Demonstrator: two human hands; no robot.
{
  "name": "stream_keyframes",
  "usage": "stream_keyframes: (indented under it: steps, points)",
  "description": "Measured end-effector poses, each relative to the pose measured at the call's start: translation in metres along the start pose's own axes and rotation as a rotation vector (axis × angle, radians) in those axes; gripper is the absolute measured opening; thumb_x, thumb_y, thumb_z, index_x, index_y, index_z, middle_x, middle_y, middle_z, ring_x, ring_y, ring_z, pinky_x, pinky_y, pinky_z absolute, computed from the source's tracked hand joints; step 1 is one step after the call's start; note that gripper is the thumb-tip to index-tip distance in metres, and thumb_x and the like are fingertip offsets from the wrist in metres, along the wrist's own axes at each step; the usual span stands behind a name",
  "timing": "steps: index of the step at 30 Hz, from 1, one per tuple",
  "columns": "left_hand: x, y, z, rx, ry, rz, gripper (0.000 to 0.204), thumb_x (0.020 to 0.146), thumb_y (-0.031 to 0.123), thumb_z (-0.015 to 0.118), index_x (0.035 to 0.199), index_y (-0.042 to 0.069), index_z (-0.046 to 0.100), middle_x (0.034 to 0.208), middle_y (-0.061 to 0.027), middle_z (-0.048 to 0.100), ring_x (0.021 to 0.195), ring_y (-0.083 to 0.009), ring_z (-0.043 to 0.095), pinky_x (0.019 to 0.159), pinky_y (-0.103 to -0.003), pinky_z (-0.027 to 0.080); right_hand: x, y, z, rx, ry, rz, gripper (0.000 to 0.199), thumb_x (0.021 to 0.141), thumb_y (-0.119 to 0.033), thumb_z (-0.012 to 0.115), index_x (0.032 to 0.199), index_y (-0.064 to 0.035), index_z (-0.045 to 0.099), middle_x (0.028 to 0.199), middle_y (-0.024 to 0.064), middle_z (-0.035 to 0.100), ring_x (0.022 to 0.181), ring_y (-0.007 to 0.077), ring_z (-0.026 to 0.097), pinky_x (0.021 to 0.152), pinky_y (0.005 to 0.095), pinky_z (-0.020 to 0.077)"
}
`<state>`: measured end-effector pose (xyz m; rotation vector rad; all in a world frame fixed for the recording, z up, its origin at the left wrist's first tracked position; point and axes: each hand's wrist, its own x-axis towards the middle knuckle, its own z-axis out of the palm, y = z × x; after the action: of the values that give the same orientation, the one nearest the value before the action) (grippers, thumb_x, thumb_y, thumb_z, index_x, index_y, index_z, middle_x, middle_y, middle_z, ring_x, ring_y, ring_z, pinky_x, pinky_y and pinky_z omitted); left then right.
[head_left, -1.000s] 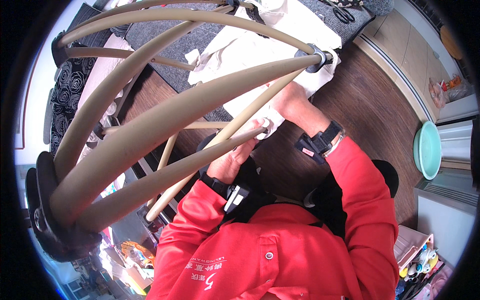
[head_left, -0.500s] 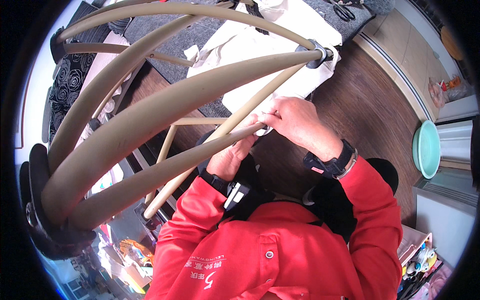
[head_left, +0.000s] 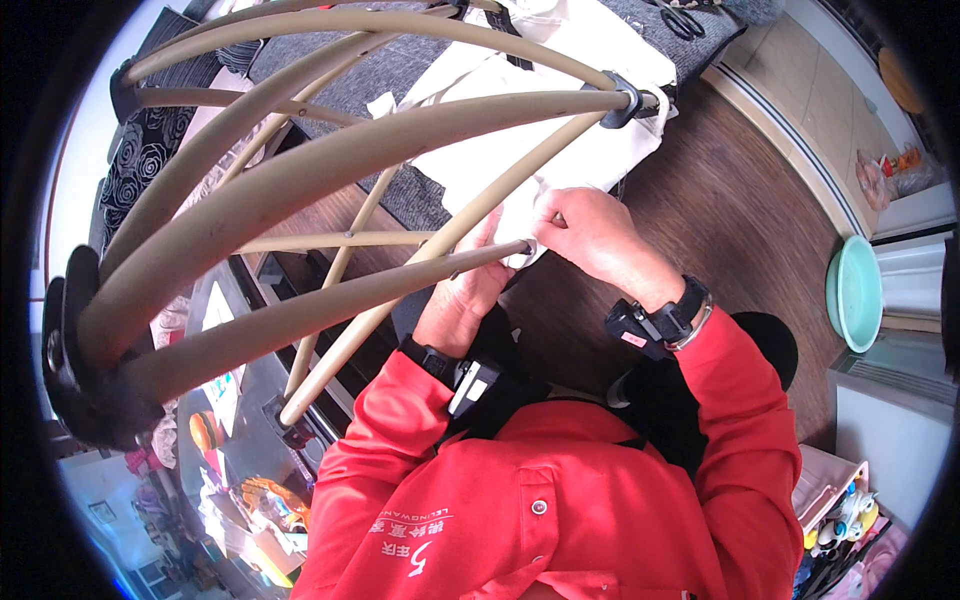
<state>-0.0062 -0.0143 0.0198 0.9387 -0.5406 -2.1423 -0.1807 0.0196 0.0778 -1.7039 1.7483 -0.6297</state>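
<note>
A folding frame of beige metal tubes [head_left: 340, 150] with dark plastic joints spans the left and middle of the head view. White fabric [head_left: 530, 150] lies beyond my hands, and a fold of it reaches the open end of the lowest tube [head_left: 400, 285]. My right hand [head_left: 595, 235] is closed, pinching this fold just above the tube end. My left hand [head_left: 468, 290] is behind and beside that tube, closed around the fabric's edge with its thumb up. The tube hides some of the left hand's fingers.
A grey sofa [head_left: 330, 70] stands behind the frame, with scissors [head_left: 682, 20] on it at the far right. To the right, a mint-green basin [head_left: 855, 295] leans by a white cabinet. A cluttered table [head_left: 210, 400] is at lower left.
The frame has tilted, its lower left joint rising a little. My right hand has shifted slightly up off the tube end, which now shows more plainly. My left thumb has lifted.
</note>
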Motion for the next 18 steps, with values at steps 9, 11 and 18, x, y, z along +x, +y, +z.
stream_keyframes:
  steps: [9,11,18]
  points:
    - [0.012,-0.013,-0.047,-0.070,-0.415,0.040,0.028,0.081,0.026,0.070,0.102,0.008,0.064,0.103,-0.0042,0.064,0.101,-0.0206,0.057,0.084,-0.036,0.047,0.002,-0.001,0.002,-0.134,0.052,-0.003,0.016,0.073,-0.022,0.061,0.073,-0.0068,0.068,0.072,0.0142,0.065,0.073,0.0329,0.064,0.069,0.0419,0.0500]
    - [0.011,-0.014,-0.051,-0.053,-0.403,0.047,0.026,0.081,0.025,0.070,0.101,0.008,0.065,0.103,-0.0044,0.064,0.101,-0.0208,0.057,0.084,-0.036,0.047,0.002,-0.002,-0.002,-0.062,0.026,0.004,0.017,0.074,-0.022,0.061,0.074,-0.0065,0.068,0.072,0.0144,0.065,0.074,0.0326,0.064,0.070,0.0416,0.0500]
    - [0.006,-0.013,-0.036,0.036,-0.234,0.040,0.027,0.088,0.024,0.063,0.107,0.005,0.061,0.110,-0.0052,0.060,0.103,-0.0195,0.056,0.086,-0.038,0.047,0.001,0.000,-0.007,0.027,0.023,0.004,0.025,0.079,-0.028,0.058,0.084,-0.0059,0.068,0.079,0.0145,0.066,0.080,0.0317,0.064,0.074,0.0416,0.0492]
